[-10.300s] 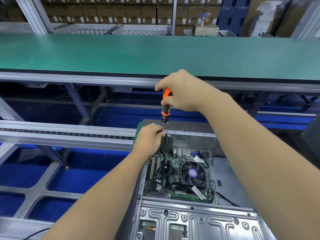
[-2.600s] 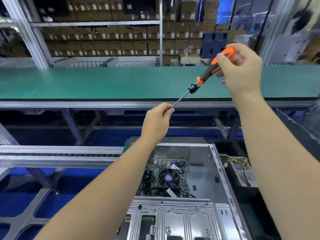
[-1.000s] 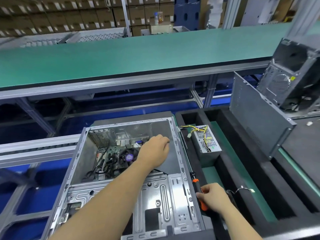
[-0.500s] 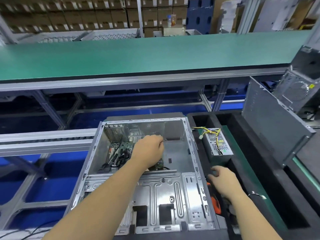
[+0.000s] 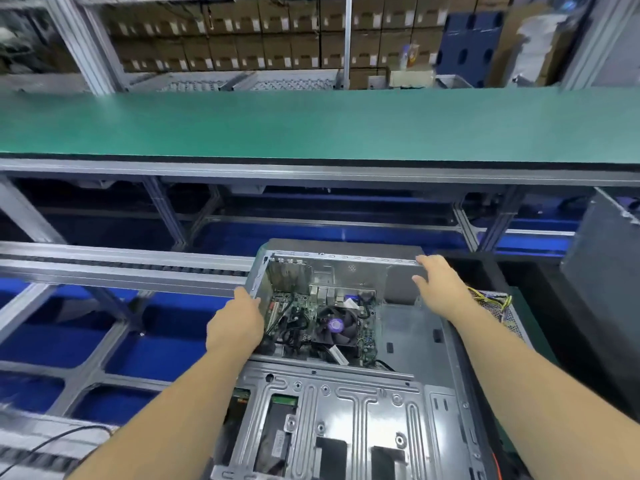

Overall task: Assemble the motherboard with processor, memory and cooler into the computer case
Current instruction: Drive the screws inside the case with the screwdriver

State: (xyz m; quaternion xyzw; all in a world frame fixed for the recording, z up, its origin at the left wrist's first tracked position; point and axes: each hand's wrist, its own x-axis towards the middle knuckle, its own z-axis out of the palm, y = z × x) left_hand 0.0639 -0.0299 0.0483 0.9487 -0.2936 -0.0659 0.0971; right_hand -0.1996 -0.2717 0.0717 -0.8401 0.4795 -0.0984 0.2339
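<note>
both hands are now off the screwdriver; left hand [image 5: 235, 327] is gripping the computer case [image 5: 332, 403] wall, right hand [image 5: 438, 287], fingers spread, is resting on its far corner. motherboard [image 5: 322, 323] with cooler [image 5: 335, 325] is sitting inside; closing up is looking left.

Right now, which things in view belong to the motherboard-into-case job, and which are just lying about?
In the job:
- open grey metal computer case
- green motherboard inside it
- black cooler fan with purple hub
- left hand on the case's left wall
- right hand at its far right corner

Lying about:
- perforated metal power supply with yellow wires
- green conveyor belt
- stacked brown cardboard boxes
</note>
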